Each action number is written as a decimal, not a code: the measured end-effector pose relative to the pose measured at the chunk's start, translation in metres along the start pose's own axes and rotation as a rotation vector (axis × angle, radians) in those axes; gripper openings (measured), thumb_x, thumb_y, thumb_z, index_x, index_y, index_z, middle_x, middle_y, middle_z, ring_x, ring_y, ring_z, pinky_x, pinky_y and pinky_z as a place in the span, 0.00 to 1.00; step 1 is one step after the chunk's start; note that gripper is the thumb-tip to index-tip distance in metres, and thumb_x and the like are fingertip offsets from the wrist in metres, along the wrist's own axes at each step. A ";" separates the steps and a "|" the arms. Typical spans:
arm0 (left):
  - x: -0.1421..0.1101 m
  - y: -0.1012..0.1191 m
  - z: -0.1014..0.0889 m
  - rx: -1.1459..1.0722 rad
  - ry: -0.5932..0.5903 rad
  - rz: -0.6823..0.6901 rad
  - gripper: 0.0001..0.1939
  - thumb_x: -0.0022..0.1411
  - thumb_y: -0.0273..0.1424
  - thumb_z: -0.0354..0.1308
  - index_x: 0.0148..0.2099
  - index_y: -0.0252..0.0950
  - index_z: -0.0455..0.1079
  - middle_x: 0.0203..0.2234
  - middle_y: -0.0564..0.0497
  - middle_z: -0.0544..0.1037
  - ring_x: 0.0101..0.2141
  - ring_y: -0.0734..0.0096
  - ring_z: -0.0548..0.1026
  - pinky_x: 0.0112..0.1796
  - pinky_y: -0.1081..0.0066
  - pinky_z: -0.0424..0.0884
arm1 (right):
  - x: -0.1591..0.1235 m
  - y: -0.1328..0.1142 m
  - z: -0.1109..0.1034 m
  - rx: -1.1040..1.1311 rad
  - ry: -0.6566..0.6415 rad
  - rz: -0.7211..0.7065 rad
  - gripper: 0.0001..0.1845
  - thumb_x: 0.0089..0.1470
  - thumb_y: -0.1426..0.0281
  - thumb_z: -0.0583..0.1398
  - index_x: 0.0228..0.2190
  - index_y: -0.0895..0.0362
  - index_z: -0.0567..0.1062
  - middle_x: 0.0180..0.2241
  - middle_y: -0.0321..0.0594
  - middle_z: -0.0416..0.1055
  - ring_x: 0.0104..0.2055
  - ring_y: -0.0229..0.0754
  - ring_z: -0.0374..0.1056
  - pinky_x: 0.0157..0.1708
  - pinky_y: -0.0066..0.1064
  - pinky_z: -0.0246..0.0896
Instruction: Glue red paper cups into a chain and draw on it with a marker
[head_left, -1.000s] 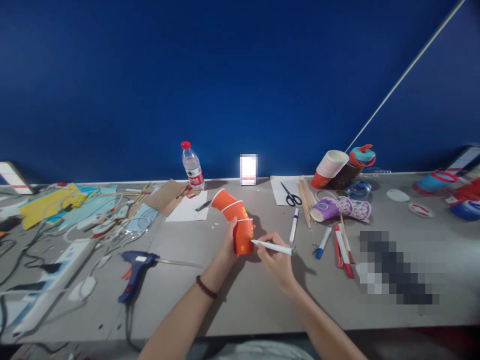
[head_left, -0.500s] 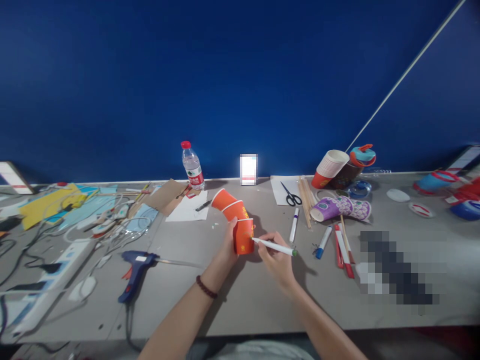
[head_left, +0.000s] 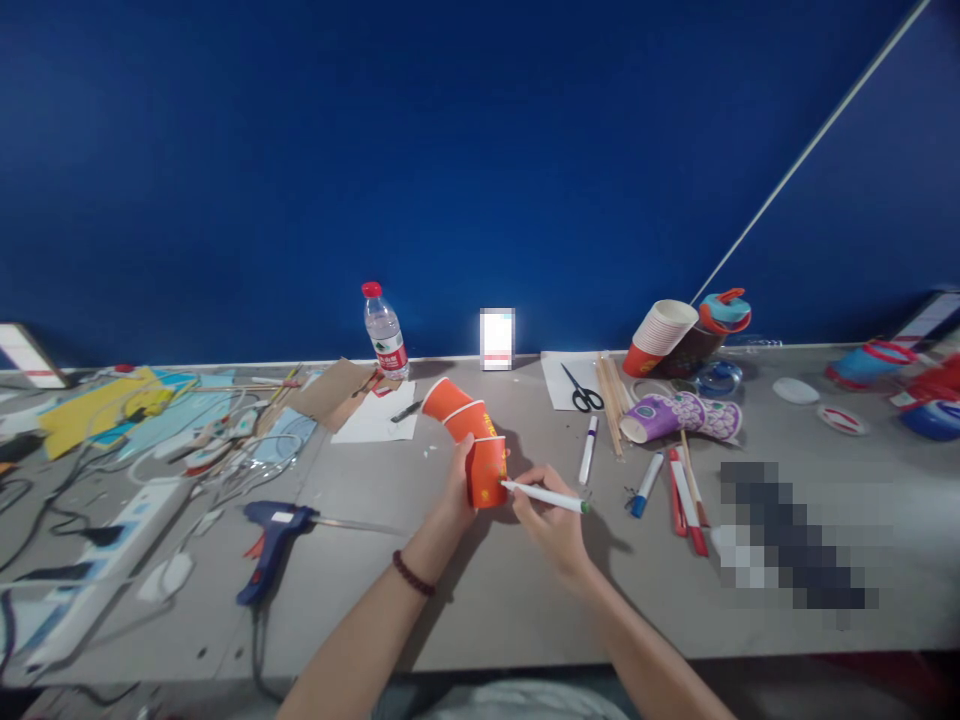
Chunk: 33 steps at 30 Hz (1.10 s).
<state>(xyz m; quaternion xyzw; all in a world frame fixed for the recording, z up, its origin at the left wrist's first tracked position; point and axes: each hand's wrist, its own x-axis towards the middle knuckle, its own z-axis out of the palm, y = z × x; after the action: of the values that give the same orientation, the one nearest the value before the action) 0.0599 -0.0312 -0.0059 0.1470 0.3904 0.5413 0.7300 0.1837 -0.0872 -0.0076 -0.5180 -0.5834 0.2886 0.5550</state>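
Note:
Three orange paper cups (head_left: 486,472) are joined in a curved row, with white rims and yellow markings along the right side. My left hand (head_left: 456,482) is wrapped round the lowest cup from the left. A white marker pen (head_left: 549,497) with a green end is pinched in my right hand (head_left: 551,525). Its tip meets the right side of the lowest cup, or is just beside it. To the right lie a purple-capped marker (head_left: 589,450) and a blue-capped marker (head_left: 647,485).
A blue glue gun (head_left: 274,540) and a white power strip (head_left: 105,570) with cables lie left. Behind stand a water bottle (head_left: 385,335) and a lit screen (head_left: 498,340). Scissors (head_left: 583,390), wooden sticks (head_left: 611,405), purple decorated cups (head_left: 682,415) and stacked cups (head_left: 660,335) are right.
The marker's tip has shifted slightly down along the lowest cup, and my right hand has moved a little left and down with it. My left hand keeps its hold.

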 end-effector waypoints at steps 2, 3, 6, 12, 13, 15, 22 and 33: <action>0.000 0.000 0.000 0.002 -0.006 0.006 0.20 0.59 0.44 0.55 0.41 0.30 0.71 0.29 0.43 0.79 0.29 0.62 0.78 0.31 0.67 0.75 | 0.000 0.000 0.000 -0.001 0.001 -0.010 0.02 0.51 0.71 0.59 0.27 0.56 0.71 0.23 0.35 0.70 0.25 0.38 0.65 0.25 0.27 0.60; 0.000 0.000 0.000 0.003 -0.011 0.017 0.20 0.59 0.44 0.55 0.41 0.30 0.71 0.30 0.43 0.79 0.29 0.62 0.79 0.31 0.67 0.75 | 0.000 0.000 0.000 0.000 -0.002 -0.015 0.02 0.51 0.71 0.59 0.27 0.56 0.71 0.23 0.35 0.70 0.25 0.38 0.66 0.25 0.27 0.60; 0.000 -0.001 0.000 0.016 -0.007 0.043 0.21 0.58 0.44 0.57 0.42 0.31 0.71 0.31 0.42 0.79 0.30 0.61 0.79 0.30 0.67 0.74 | 0.000 -0.002 0.000 -0.001 -0.007 -0.026 0.02 0.50 0.71 0.59 0.27 0.56 0.71 0.23 0.35 0.71 0.24 0.38 0.65 0.25 0.27 0.60; 0.000 -0.002 -0.002 0.030 -0.015 0.043 0.22 0.57 0.46 0.57 0.40 0.30 0.71 0.29 0.42 0.79 0.28 0.63 0.78 0.27 0.69 0.73 | -0.001 -0.004 0.001 0.005 -0.014 -0.018 0.02 0.50 0.71 0.59 0.27 0.56 0.71 0.23 0.35 0.71 0.24 0.38 0.66 0.24 0.27 0.60; 0.000 -0.002 -0.002 0.027 -0.020 0.041 0.22 0.57 0.47 0.56 0.40 0.30 0.71 0.29 0.42 0.79 0.28 0.64 0.78 0.27 0.69 0.73 | 0.000 -0.004 0.001 0.005 -0.012 -0.018 0.02 0.50 0.71 0.59 0.27 0.56 0.72 0.23 0.35 0.71 0.24 0.38 0.66 0.25 0.27 0.61; 0.000 -0.001 -0.001 0.021 -0.023 0.037 0.22 0.57 0.46 0.56 0.41 0.30 0.71 0.29 0.42 0.79 0.28 0.63 0.78 0.26 0.69 0.73 | 0.000 -0.004 0.001 0.011 -0.003 -0.023 0.02 0.51 0.71 0.59 0.27 0.56 0.72 0.24 0.35 0.71 0.25 0.38 0.66 0.25 0.27 0.61; 0.000 0.000 0.001 0.005 -0.012 0.022 0.21 0.58 0.45 0.56 0.40 0.30 0.72 0.29 0.42 0.79 0.28 0.63 0.78 0.28 0.69 0.74 | 0.000 -0.001 0.001 0.021 0.016 -0.006 0.03 0.52 0.71 0.59 0.27 0.56 0.72 0.24 0.36 0.71 0.25 0.38 0.67 0.25 0.27 0.61; -0.003 0.000 0.003 0.017 -0.010 0.041 0.21 0.57 0.45 0.58 0.41 0.31 0.71 0.30 0.43 0.79 0.30 0.62 0.79 0.29 0.68 0.74 | -0.001 0.000 0.000 -0.009 -0.013 -0.030 0.02 0.52 0.70 0.59 0.28 0.56 0.72 0.24 0.35 0.71 0.25 0.38 0.67 0.26 0.28 0.62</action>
<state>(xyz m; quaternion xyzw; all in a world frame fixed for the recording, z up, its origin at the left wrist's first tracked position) 0.0616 -0.0332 -0.0032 0.1639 0.3886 0.5519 0.7195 0.1837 -0.0885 -0.0081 -0.5098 -0.5960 0.2807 0.5532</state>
